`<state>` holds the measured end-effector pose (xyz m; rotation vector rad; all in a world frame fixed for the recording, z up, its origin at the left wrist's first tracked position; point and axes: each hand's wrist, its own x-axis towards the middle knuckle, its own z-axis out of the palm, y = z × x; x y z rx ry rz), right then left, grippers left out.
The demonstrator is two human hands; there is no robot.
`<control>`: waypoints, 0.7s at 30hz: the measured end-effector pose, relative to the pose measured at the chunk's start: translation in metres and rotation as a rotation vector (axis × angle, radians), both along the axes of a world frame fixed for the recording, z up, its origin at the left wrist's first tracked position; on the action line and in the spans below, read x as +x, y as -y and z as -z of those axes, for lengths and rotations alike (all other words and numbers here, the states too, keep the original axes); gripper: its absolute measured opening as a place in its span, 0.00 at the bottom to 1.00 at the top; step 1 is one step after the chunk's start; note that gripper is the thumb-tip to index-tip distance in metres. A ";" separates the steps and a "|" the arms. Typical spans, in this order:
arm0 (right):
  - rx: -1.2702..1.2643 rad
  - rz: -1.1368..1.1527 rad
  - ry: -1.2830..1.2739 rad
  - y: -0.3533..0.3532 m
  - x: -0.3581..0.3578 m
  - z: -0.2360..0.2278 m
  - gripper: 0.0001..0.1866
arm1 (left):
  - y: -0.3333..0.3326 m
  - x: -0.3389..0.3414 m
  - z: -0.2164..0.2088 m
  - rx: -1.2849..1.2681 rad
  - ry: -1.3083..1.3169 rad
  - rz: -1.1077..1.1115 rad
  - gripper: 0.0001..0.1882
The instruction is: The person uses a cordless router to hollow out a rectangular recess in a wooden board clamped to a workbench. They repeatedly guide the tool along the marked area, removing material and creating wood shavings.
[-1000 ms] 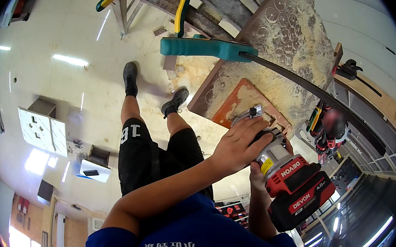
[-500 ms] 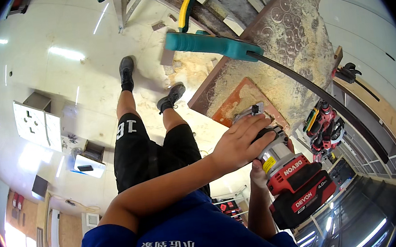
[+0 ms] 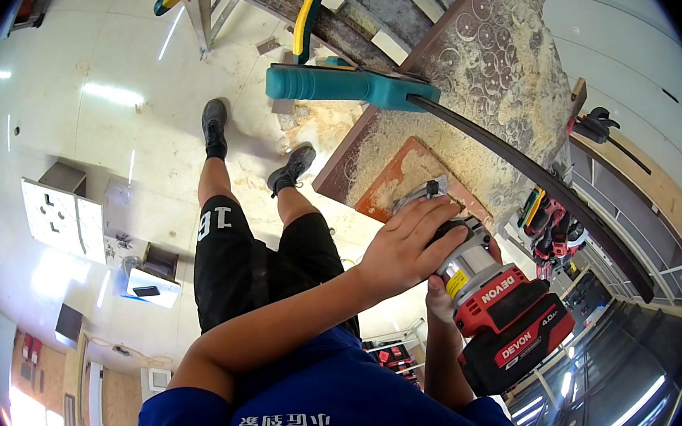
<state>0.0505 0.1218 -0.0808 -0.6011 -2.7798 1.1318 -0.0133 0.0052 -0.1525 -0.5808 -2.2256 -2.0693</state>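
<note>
Router sits between both hands, which grip it from either side.

left grip, right grip around router at orange board

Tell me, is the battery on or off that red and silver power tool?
On: the black-and-red battery sits right against the power tool, no gap showing. Whether the tool is running, I cannot tell.
</note>
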 end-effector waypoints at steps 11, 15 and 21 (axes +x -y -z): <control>0.024 -0.103 0.082 -0.020 0.004 0.000 0.59 | -0.008 -0.001 0.003 0.081 0.028 -0.032 0.23; 0.166 -0.151 -0.065 -0.029 0.003 0.016 0.59 | -0.009 -0.001 0.001 0.006 -0.011 -0.080 0.23; 0.340 -0.228 0.013 -0.041 0.021 0.021 0.52 | -0.012 -0.002 0.003 0.007 -0.012 -0.105 0.23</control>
